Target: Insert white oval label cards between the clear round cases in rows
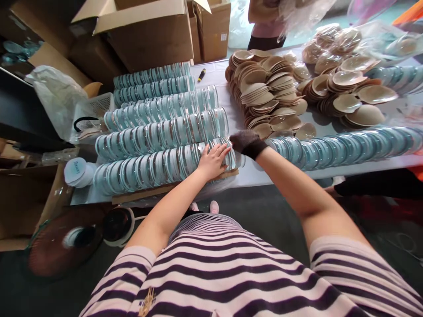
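Observation:
My left hand (213,163) is bare and lies with fingers spread on the right end of the nearest row of clear, blue-tinted round pieces with rims (148,169). These pieces stand on edge, packed face to face. My right hand (247,143), in a dark glove, is at the end of that row with its fingers curled together; what they hold, if anything, is hidden. Right of the glove, another row of clear round pieces (343,147) runs along the table's front edge. Several parallel rows (161,127) lie behind my left hand.
Stacks of tan oval shells (264,88) and film-wrapped ones (350,83) cover the table's right half. A yellow-black tool (201,75) lies at the back. Cardboard boxes (148,39), a white basket (95,110), a floor fan (66,242) and another person (266,22) surround the table.

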The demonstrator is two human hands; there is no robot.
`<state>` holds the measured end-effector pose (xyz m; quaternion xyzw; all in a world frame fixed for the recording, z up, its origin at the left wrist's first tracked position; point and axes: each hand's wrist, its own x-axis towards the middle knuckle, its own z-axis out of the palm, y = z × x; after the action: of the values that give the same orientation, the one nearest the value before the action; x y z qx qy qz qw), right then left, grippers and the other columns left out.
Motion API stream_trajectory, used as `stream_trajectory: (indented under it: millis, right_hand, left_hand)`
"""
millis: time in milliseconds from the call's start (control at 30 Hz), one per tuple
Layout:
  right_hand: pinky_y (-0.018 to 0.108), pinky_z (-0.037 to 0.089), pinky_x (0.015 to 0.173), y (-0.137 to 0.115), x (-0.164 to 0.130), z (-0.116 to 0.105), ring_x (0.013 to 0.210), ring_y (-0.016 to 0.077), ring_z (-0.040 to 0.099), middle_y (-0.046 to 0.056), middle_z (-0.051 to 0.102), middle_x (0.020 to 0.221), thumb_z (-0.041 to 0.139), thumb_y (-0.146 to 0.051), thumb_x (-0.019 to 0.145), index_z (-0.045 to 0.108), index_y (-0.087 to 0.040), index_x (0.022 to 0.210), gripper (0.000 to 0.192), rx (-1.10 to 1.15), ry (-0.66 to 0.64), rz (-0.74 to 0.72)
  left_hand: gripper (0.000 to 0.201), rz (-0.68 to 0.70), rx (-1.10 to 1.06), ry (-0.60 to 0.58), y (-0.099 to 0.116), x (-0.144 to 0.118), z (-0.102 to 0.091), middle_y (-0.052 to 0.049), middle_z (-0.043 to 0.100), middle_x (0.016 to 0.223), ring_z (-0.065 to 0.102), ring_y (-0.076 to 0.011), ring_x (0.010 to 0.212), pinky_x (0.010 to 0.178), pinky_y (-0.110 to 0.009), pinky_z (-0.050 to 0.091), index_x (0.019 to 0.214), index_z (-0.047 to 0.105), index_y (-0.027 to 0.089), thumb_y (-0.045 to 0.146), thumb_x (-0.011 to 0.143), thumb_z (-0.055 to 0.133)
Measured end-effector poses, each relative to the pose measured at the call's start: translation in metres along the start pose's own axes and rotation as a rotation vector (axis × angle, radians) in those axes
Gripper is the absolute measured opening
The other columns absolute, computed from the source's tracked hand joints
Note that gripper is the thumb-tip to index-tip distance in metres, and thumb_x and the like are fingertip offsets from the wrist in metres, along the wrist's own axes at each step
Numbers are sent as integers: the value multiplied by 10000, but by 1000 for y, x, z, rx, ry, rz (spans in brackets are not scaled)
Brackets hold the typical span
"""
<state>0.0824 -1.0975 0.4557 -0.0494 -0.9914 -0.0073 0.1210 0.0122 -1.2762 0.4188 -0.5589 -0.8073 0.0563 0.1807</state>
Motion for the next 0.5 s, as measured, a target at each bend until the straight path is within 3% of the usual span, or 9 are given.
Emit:
stream_trajectory:
  millis: [133,267,367,500]
  right_hand:
    - [282,370,624,-10,-62,83,775,222,666,128,730,884,483,-356,874,718,-171,931,304,200,77,175]
    - [273,362,635,-34,-80,162,737,194,635,138,730,887,426,-354,909,718,-149,931,358,377,221,350]
    - [277,383,663,-43,-82,189,737,200,622,155,716,857,405,-378,918,712,-136,926,391,448,342,393]
    - [350,426,629,-38,-95,207,717,257,641,161,702,847,363,-412,894,698,-192,895,401,500,338,369]
  left_hand:
    - [710,9,-10,-14,1,-1,0,-35,313,1613,298,-275,1470,1220,-558,125,1541,319,240,441,894,529]
    - [722,15,-3,-41,-2,0,-2,-45,291,1622,268,-282,1483,1220,-558,109,1549,302,231,438,893,521]
    - [729,7,8,-48,1,2,-4,-46,294,1621,274,-292,1481,1215,-564,140,1546,311,223,422,878,528]
    - [706,29,18,-40,10,8,-4,-33,290,1622,289,-289,1476,1193,-591,207,1538,330,215,417,884,501]
